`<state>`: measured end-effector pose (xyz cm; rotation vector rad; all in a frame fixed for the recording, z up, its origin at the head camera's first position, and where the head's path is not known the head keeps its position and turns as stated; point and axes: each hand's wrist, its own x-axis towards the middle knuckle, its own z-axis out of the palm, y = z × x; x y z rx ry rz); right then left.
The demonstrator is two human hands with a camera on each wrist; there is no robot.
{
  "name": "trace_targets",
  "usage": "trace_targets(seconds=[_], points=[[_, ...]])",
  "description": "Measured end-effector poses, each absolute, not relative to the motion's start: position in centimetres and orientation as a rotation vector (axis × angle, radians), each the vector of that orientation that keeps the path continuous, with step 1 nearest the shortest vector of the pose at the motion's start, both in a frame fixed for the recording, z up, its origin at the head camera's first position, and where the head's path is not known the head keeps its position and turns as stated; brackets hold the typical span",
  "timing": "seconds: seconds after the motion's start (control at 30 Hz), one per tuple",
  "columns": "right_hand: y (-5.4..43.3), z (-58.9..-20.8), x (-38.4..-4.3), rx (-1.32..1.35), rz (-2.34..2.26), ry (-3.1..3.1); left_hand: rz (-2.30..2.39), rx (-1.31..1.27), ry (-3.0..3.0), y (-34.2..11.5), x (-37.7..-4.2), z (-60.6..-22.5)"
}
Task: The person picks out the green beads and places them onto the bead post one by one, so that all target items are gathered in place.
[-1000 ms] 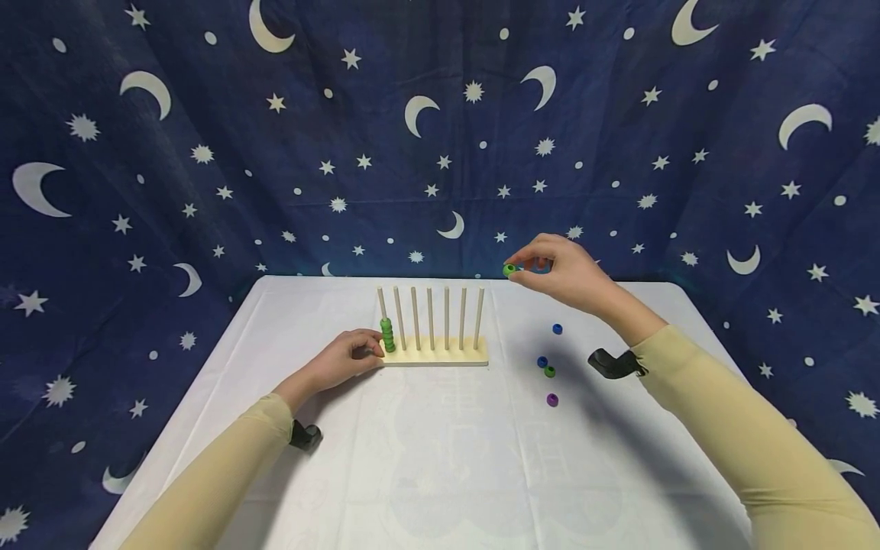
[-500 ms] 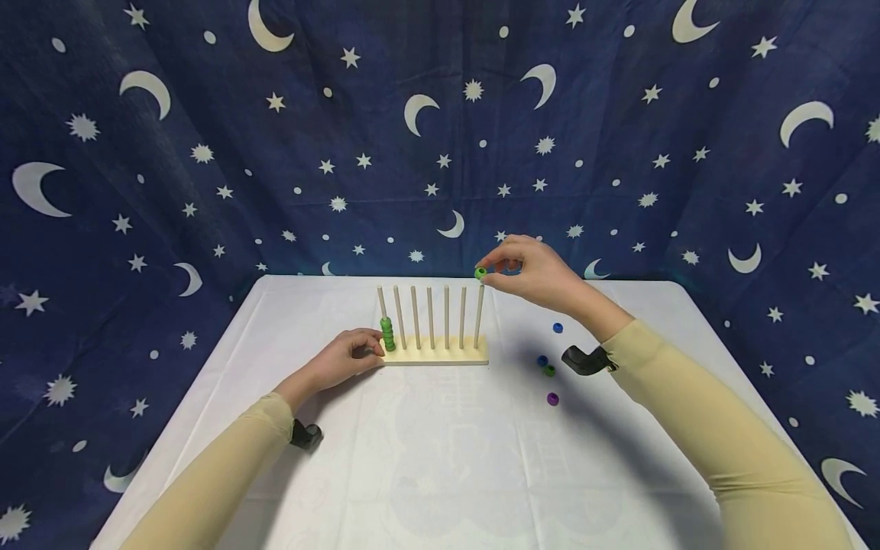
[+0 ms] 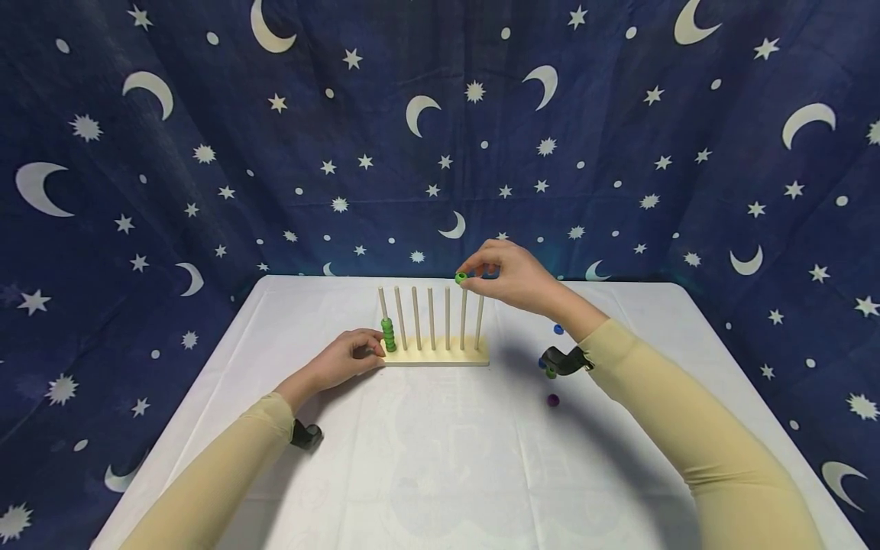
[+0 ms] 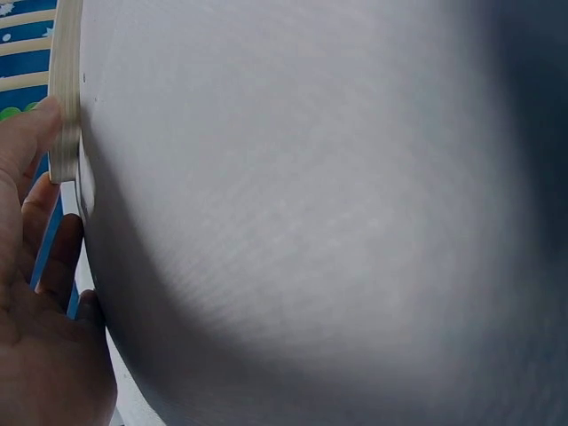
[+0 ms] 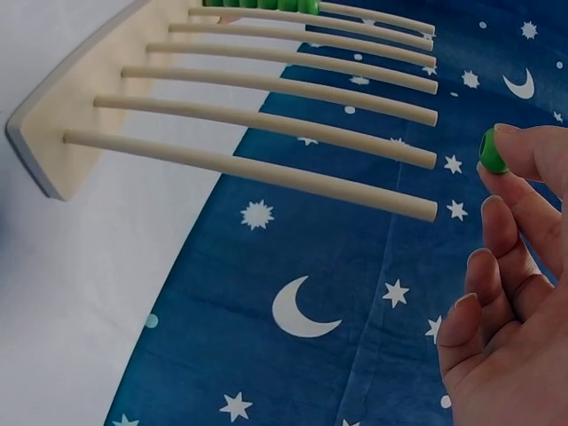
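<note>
In the head view my right hand (image 3: 514, 278) pinches a green bead (image 3: 461, 278) between thumb and index finger. The bead is above the tops of the right-hand pegs of a wooden peg rack (image 3: 440, 357). In the right wrist view the held bead (image 5: 490, 153) is apart from the peg ends, its hole partly visible. My left hand (image 3: 347, 354) grips the left end of the rack's base, thumb at the front edge. Several green beads (image 3: 388, 336) are stacked on the leftmost peg; the other pegs are bare.
Right of the rack, a purple bead (image 3: 553, 400), a green bead (image 3: 551, 373) and two blue beads, one further back (image 3: 558, 329), lie on the white tablecloth (image 3: 440, 458). The right wrist's black camera mount (image 3: 565, 360) partly covers the nearer blue bead. A star-patterned curtain (image 3: 385, 137) hangs behind.
My right hand has moved left with the green bead, from right of the rack to over its right-hand pegs. My left hand and the rack have stayed put.
</note>
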<state>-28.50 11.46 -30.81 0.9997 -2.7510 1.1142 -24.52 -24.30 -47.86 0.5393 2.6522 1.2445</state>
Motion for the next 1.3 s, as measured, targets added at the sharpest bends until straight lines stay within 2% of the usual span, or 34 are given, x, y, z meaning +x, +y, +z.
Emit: trace_targets(seconds=[1.3], points=[[4.7,-30.4,-30.2,1.191,0.974,-2.754,1.221,0.554,2.657,-24.4,-24.5,-47.8]])
